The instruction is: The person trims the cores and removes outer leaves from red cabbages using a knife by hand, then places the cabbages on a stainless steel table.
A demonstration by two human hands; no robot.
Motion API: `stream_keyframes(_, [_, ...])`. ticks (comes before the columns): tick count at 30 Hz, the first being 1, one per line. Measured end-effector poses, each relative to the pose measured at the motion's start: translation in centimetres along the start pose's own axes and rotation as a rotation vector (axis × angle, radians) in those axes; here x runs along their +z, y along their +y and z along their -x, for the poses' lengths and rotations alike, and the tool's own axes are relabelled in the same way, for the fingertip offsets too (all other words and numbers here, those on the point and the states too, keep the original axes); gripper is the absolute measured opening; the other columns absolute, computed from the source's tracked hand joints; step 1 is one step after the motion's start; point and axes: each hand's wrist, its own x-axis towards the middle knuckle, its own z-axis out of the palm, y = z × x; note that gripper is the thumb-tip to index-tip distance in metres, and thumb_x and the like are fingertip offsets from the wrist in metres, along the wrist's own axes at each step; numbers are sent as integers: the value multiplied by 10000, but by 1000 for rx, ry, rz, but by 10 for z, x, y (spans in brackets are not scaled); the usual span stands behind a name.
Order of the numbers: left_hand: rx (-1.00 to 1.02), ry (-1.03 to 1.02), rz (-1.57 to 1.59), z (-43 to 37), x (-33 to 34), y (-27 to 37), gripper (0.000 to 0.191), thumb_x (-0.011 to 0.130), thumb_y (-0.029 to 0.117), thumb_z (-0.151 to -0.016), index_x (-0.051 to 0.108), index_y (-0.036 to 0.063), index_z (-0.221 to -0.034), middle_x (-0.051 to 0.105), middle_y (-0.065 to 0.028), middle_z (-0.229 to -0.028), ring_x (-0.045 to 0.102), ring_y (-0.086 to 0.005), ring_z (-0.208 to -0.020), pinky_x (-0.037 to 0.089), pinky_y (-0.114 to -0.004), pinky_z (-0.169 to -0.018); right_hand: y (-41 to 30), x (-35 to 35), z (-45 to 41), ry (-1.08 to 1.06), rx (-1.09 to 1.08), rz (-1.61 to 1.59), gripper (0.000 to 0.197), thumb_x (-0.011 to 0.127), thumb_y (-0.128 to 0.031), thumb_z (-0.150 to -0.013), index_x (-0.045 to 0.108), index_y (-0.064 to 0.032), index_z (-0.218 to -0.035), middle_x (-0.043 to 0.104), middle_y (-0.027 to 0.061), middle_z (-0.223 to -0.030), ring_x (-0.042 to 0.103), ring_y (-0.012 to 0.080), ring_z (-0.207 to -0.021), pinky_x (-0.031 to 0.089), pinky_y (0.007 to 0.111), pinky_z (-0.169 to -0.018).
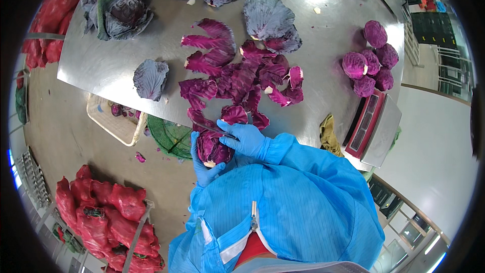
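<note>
My left hand [204, 167], in a blue glove, holds a red cabbage head [215, 148] at the front edge of the steel table, its pale cut stem towards my body. My right hand [242, 139], gloved too, grips a knife [214, 129] whose dark blade lies over the top of the cabbage. Loose purple cabbage leaves [238, 79] are spread on the table just beyond my hands. Larger bluish outer leaves [269, 17] lie farther back, and a single one [150, 79] lies to the left.
Untrimmed cabbages [127, 9] sit at the back left, peeled heads [373, 62] at the right. A red scale [365, 125] and a cloth [329, 134] are at the right edge. Below the table's left edge are a white basket [130, 134], green netting [168, 138] and red mesh sacks [110, 212].
</note>
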Motion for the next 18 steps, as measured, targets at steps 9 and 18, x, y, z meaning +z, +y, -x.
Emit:
stream_keyframes(9, [-7, 47, 96, 4, 5, -6, 1115, 857, 171, -557, 224, 48, -1467, 302, -148, -1479, 325, -288, -1351, 257, -429, -1127, 5, 18, 4, 165, -126, 342, 564, 531, -355, -903, 374, -84, -1373, 615, 109, -832, 614, 305, -618, 491, 424, -522])
stream_keyframes(18, [64, 31, 14, -2, -12, -15, 1119, 858, 275, -560, 239, 36, -1461, 285, -142, -1494, 317, -294, -1359, 233, -425, -1132, 12, -5, -16, 316, 156, 16, 380, 530, -420, -912, 665, -65, -917, 653, 175, -805, 637, 358, -726, 494, 452, -634])
